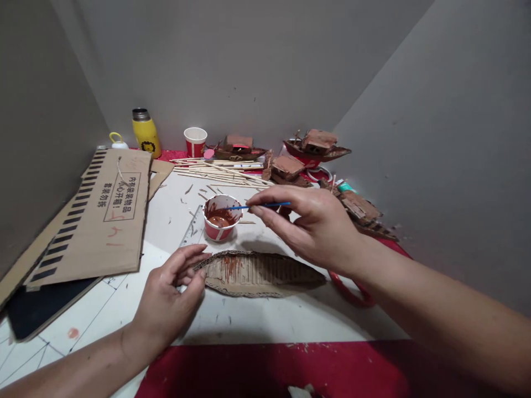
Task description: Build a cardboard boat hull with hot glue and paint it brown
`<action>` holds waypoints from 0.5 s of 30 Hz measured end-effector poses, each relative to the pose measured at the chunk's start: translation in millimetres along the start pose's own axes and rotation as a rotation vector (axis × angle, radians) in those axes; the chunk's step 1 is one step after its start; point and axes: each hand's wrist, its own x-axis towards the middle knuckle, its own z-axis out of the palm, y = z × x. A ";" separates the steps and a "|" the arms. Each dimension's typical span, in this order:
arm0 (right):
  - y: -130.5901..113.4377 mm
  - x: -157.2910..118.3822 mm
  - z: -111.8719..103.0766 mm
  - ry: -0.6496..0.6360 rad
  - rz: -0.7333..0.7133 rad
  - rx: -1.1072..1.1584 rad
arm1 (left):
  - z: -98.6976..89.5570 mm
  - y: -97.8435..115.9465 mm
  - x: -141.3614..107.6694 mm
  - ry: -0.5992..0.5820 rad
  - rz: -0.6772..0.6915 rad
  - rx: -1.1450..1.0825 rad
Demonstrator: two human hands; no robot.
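Observation:
My right hand (305,221) pinches a thin blue paintbrush (271,205), whose tip reaches into a red and white paper cup (219,232). Reddish-brown paint (221,220) lies in the bottom of that cup and is smeared up its inner wall. With thumb and fingers, my left hand (176,284) grips the left end of a boat-shaped cardboard hull (265,279). The hull's corrugated inside faces up and bears brown-red strokes towards the left; the rest of it is bare cardboard.
Several brown model boats (317,142) stand at the back and right. Thin wooden sticks (219,168) lie behind the cup. A cardboard sheet (103,215), a yellow bottle (146,135) and another paper cup (194,141) are to the left and back. A red tape ring (352,293) lies under my right forearm.

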 end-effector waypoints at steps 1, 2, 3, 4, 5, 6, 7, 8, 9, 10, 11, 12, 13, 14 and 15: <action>-1.0 -2.6 -1.4 0.005 0.005 0.003 | -0.2 -0.2 -0.2 0.000 -0.002 -0.003; -1.7 -5.4 -2.0 0.009 0.011 0.007 | -0.3 -0.3 -0.3 -0.002 -0.002 -0.006; -1.9 -8.2 -2.1 0.014 0.020 0.010 | -0.5 -0.1 -0.4 -0.001 0.000 -0.004; -1.7 -11.0 -1.6 0.024 0.031 0.012 | -0.8 0.4 -0.4 -0.003 0.005 0.010; -1.2 -13.6 -0.8 0.038 0.045 0.015 | -1.0 1.2 -0.3 -0.001 0.014 0.037; -0.4 -16.0 0.1 0.053 0.064 0.020 | -1.3 2.2 0.0 0.002 0.026 0.073; 0.5 -18.1 1.0 0.070 0.091 0.034 | -1.5 3.5 0.2 0.006 0.041 0.111; 1.3 -19.9 1.6 0.093 0.128 0.055 | -1.7 5.0 0.5 0.009 0.056 0.145; 1.7 -21.6 1.7 0.119 0.171 0.083 | -1.9 6.4 0.7 0.012 0.069 0.168; 1.7 -23.3 1.2 0.149 0.221 0.116 | -2.0 7.8 0.8 0.013 0.078 0.179; 1.0 -25.2 -0.1 0.179 0.274 0.153 | -2.1 9.0 0.9 0.011 0.080 0.180; -0.4 -27.6 -2.0 0.213 0.325 0.193 | -2.2 9.8 0.8 0.006 0.075 0.176; -2.6 -30.7 -4.7 0.250 0.367 0.232 | -2.2 10.2 0.7 0.004 0.066 0.170; -5.5 -34.8 -7.9 0.289 0.399 0.268 | -2.1 10.2 0.6 0.002 0.053 0.164; -9.0 -40.1 -11.3 0.328 0.425 0.293 | -2.0 9.8 0.5 0.002 0.039 0.155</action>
